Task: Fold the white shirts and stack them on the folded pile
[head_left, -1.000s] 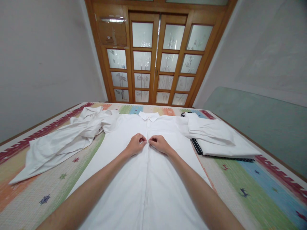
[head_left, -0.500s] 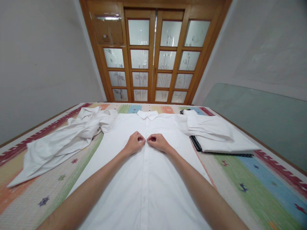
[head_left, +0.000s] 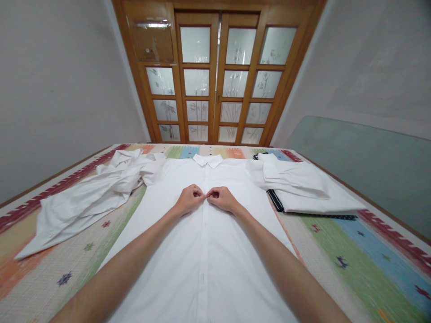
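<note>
A white collared shirt [head_left: 175, 251] lies spread front side up, its collar [head_left: 208, 160] at the far end and its button strip running toward me. Over the strip, at chest height, my left hand [head_left: 191, 199] and my right hand [head_left: 222, 198] meet fingertip to fingertip. Both pinch the shirt front at the strip between thumb and forefinger. Any button between the fingertips is too small and covered to make out. One sleeve [head_left: 292, 177] of the shirt lies out to the right.
Crumpled white cloth [head_left: 87, 206] lies at the left. Folded white fabric with black-and-white trim [head_left: 275, 200] is under the right sleeve. A striped, patterned cloth [head_left: 323, 264] covers the table. Beyond stand wooden doors with glass panes [head_left: 196, 83]; a pale green panel [head_left: 363, 157] leans at the right.
My fingertips have come together over the strip, the left ones shifting slightly right. The view has moved very slightly; the shirt lies as before.
</note>
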`<state>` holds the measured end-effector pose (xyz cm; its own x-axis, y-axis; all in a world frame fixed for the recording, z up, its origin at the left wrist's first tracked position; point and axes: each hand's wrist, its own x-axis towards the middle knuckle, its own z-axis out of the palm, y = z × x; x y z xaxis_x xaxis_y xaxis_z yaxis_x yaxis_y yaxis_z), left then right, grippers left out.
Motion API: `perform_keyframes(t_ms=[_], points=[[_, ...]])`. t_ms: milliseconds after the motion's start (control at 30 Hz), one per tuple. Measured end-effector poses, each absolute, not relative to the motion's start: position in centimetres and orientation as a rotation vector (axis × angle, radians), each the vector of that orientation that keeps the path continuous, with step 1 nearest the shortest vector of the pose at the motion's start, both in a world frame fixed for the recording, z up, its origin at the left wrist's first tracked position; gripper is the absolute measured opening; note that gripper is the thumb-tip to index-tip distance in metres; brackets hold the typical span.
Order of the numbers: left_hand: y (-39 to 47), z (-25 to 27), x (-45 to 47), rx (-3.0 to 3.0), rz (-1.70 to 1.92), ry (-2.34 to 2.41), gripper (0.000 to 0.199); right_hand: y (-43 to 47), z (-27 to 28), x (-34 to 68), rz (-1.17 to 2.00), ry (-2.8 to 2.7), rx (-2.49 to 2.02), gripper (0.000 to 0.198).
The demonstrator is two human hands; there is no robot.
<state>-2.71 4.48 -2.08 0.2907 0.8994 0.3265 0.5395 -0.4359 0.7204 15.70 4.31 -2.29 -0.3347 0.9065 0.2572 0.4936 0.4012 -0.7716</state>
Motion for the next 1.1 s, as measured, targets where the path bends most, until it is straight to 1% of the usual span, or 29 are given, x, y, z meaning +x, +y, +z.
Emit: perform_keyframes(t_ms=[133, 267, 500, 667, 867, 1100], points=[[4.2, -2.0, -2.5, 2.1, 1.032, 1.296, 0.01, 4.3, -2.3, 15.7, 0.757, -1.979, -1.189, 0.018], [4.0, -2.0, -2.2, 2.111, 1.106, 1.328, 0.007, 4.6, -2.5, 15.7, 0.761, -1.981, -1.192, 0.019], [3.9, -1.6, -1.9, 2.021, 0.99, 1.39, 0.009, 5.1, -2.9, 15.7, 0.798, -1.953, -1.194, 0.02], [3.7, -1.7, -1.5, 1.966, 1.029, 1.467, 0.004, 5.0, -2.7, 15.6, 0.837, -1.931, -1.199, 0.018], [3.6, -2.2, -1.1, 2.015, 1.098, 1.463, 0.007, 4.7, -2.4, 15.6, 0.918, -1.898, -1.178, 0.017], [3.6, -2.3, -1.0, 2.072, 1.123, 1.439, 0.009, 4.8, -2.4, 15.6, 0.923, -1.893, -1.184, 0.019]])
